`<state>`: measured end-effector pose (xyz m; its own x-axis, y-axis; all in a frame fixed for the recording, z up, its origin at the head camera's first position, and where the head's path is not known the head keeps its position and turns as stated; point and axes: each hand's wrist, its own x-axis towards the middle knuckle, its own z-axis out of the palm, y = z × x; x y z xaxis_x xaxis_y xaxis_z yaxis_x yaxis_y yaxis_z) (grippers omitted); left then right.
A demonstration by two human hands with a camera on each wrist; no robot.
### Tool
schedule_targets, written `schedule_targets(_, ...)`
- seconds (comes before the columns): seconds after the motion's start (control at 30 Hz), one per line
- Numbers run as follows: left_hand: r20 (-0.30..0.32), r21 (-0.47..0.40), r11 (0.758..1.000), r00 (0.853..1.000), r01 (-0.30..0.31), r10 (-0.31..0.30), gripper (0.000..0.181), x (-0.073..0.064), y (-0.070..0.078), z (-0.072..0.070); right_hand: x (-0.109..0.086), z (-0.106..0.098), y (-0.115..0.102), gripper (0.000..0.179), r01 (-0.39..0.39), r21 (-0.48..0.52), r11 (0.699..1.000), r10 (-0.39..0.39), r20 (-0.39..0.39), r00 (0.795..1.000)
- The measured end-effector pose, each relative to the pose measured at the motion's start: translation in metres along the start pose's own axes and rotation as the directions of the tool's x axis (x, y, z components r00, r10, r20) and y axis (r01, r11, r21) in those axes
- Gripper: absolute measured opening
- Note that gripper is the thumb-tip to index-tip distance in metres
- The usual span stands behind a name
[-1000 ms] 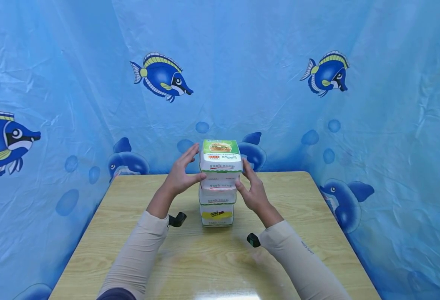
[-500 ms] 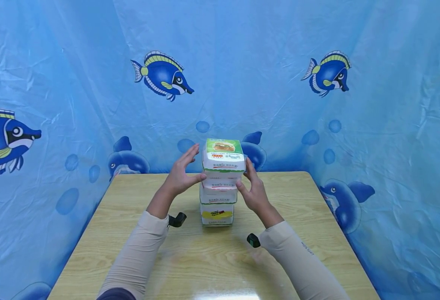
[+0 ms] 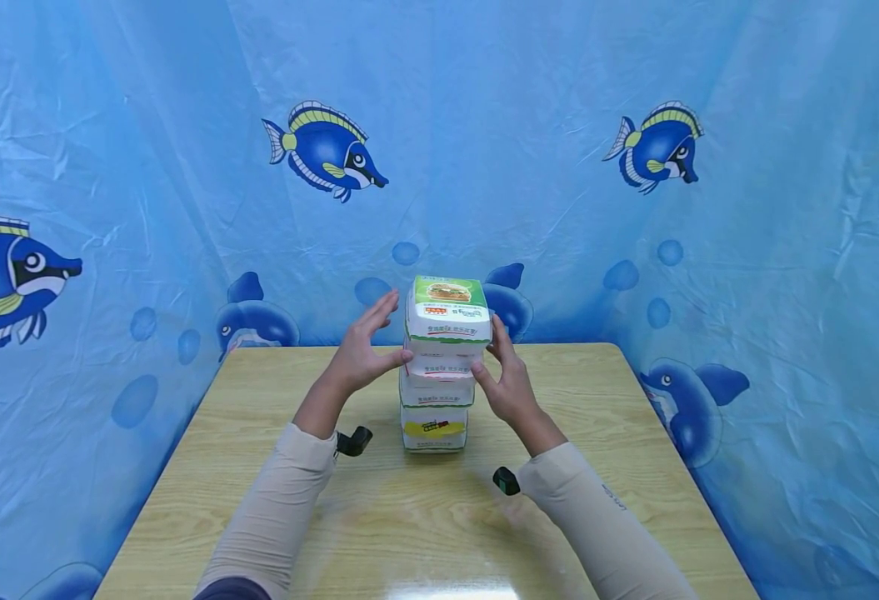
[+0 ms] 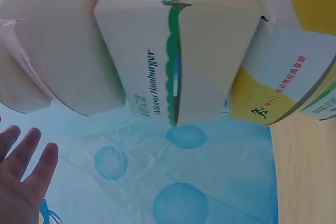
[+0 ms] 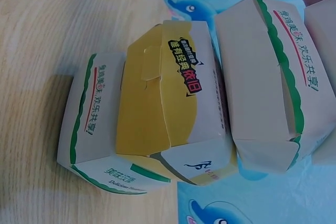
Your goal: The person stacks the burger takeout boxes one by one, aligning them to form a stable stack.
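Several paper burger boxes stand in one upright stack on the wooden table in the head view. The top box (image 3: 448,312) has a green lid with a burger picture and sits a little right of those below. Lower down is a yellow-and-white box (image 3: 435,429), also seen in the right wrist view, where the yellow box (image 5: 168,93) lies between white boxes. At the stack's left, my left hand (image 3: 359,354) has spread, straight fingers, its thumb tip near an upper box. My right hand (image 3: 511,379) touches the upper right side, some fingertips hidden behind.
The light wooden table (image 3: 259,500) carries the stack near its middle. Blue sheeting (image 3: 439,125) printed with fish and dolphins hangs behind and at both sides. Black wrist cameras (image 3: 354,440) jut from both sleeves close to the stack.
Over the past second the upper boxes, the top one most, have shifted slightly right. Both hands have stayed nearly in place beside the stack.
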<state>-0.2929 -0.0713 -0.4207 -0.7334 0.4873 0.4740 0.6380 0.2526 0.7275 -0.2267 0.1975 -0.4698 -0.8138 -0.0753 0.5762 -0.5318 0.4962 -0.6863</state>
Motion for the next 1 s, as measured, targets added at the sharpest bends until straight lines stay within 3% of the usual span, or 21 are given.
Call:
schedule_targets(0.27, 0.064, -0.007, 0.998, 0.996, 0.059, -0.059, 0.109, -0.003, -0.008, 0.01, -0.001, 0.001, 0.002, 0.079, -0.014, 0.018, 1.0, 0.014, 0.016, 1.0)
schedule_targets(0.53, 0.044, -0.071, 0.995, 0.997, 0.07, -0.067, 0.116, -0.005, -0.014, 0.02, 0.002, 0.003, -0.004, 0.084, -0.026, 0.05, 0.998, 0.024, 0.03, 0.999)
schedule_targets(0.8, 0.06, -0.101, 0.992, 0.996, 0.078, -0.072, 0.118, -0.008, -0.015, 0.025, 0.002, -0.008, -0.041, 0.077, -0.021, 0.06, 0.998, 0.018, 0.049, 0.999)
schedule_targets(1.0, 0.072, -0.097, 0.992, 0.995, 0.081, -0.074, 0.123, -0.01, -0.015, 0.026, 0.001, 0.0, -0.013, 0.081, -0.007, 0.06, 0.998, 0.004, 0.045, 0.999)
